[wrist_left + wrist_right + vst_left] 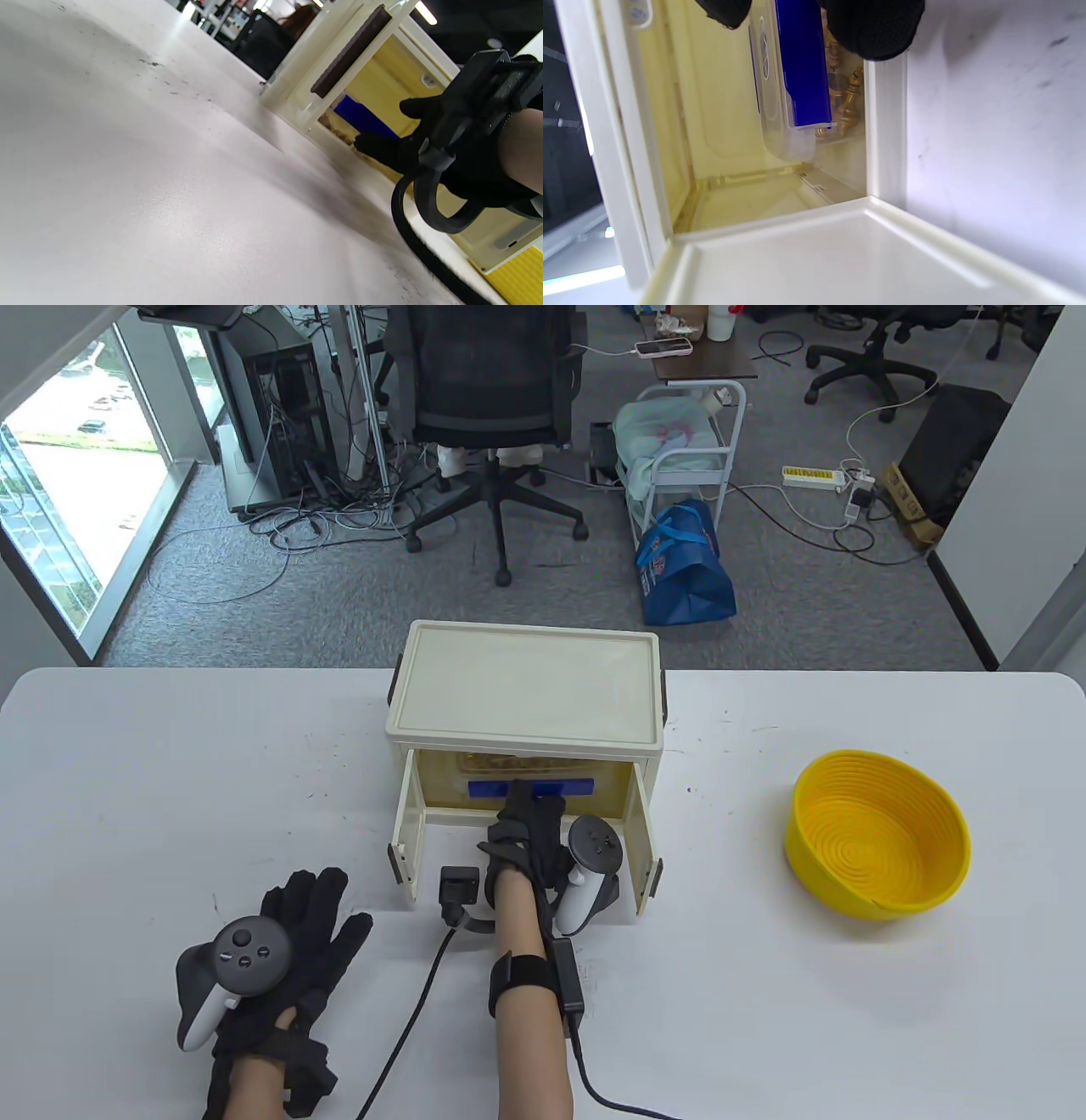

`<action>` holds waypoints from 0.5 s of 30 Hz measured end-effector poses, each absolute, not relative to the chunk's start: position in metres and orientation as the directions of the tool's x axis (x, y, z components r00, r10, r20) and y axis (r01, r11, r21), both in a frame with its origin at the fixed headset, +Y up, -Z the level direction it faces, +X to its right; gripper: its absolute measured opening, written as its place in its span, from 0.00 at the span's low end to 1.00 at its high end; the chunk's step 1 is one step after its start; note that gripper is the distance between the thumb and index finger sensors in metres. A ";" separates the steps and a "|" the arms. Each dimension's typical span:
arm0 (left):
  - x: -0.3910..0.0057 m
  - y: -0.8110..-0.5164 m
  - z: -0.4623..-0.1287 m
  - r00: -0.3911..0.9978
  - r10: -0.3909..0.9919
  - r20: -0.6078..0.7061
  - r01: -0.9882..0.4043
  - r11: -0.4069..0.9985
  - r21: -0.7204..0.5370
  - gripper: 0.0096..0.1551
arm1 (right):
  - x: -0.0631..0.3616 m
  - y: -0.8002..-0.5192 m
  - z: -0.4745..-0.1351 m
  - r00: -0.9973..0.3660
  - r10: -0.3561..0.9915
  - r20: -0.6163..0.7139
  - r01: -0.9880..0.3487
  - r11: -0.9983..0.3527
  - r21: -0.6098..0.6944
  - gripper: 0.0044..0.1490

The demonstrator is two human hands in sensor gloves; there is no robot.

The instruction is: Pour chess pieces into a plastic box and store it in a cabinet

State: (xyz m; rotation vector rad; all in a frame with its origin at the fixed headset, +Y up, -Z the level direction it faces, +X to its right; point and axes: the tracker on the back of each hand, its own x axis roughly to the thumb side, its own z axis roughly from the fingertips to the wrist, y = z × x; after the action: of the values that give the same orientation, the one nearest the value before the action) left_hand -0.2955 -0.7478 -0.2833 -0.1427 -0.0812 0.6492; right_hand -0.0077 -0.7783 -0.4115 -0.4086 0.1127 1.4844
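A cream cabinet (526,687) stands mid-table with both doors open. Inside it lies the clear plastic box (785,140) with a blue latch (560,789). Golden chess pieces (846,106) show through its wall. My right hand (530,797) reaches into the cabinet's opening and grips the box's near end, thumb on one side of the blue latch (801,63) and fingers on the other. The box's far part is hidden by the cabinet top. My left hand (288,933) lies flat on the table, fingers spread and empty, left of the cabinet.
A yellow ribbed bowl (878,840) stands on the white table (170,780) at the right. The open left door (409,831) and right door (640,848) flank my right wrist. A black cable (407,1035) runs back from it.
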 end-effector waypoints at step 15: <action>-0.292 -0.748 -0.282 0.774 0.631 0.058 -0.616 0.770 -0.165 0.49 | 0.005 -0.751 -0.341 -0.409 0.905 -0.120 -0.912 -0.407 0.040 0.54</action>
State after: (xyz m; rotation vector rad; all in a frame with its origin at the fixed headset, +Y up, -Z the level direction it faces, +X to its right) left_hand -0.2924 -0.7477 -0.2825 -0.1396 -0.1129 0.6774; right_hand 0.0051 -0.7508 -0.3412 -0.0946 0.1173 1.9899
